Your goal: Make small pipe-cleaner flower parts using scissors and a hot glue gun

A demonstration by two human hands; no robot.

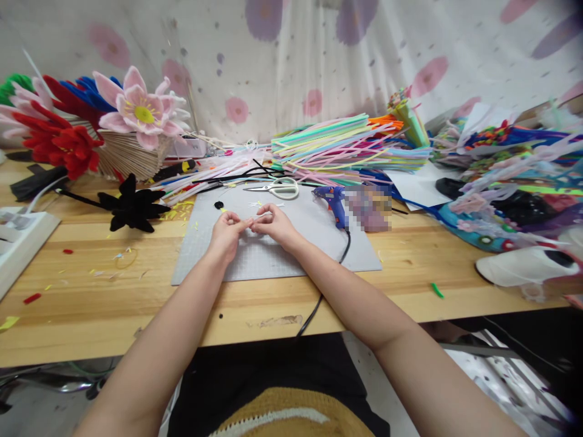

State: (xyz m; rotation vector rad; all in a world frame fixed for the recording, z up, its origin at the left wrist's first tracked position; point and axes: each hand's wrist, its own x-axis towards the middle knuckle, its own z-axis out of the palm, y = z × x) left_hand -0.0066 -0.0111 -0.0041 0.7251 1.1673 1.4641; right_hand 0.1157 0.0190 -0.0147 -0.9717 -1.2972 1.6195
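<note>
Over the grey cutting mat (pixel 282 261), my left hand (pixel 226 233) and my right hand (pixel 273 226) meet fingertip to fingertip. Both hands have their fingers pinched together; whatever lies between them is too small to make out. A small round black piece (pixel 219 205) with a bit of yellow below it shows just beyond my left fingers. Thin white pieces (pixel 266 205) lie on the mat behind my right fingers. Scissors with pale handles (pixel 285 189) rest at the mat's back edge. To the right of my hands is a blue glue gun (pixel 334 203) with a black cord.
A black fuzzy flower (pixel 132 205) lies left of the mat, near pink and red flowers (pixel 141 112). Bundled pipe cleaners (pixel 337 145) fill the back. A white power strip (pixel 22 243) sits far left, a white spool (pixel 523 266) on the right.
</note>
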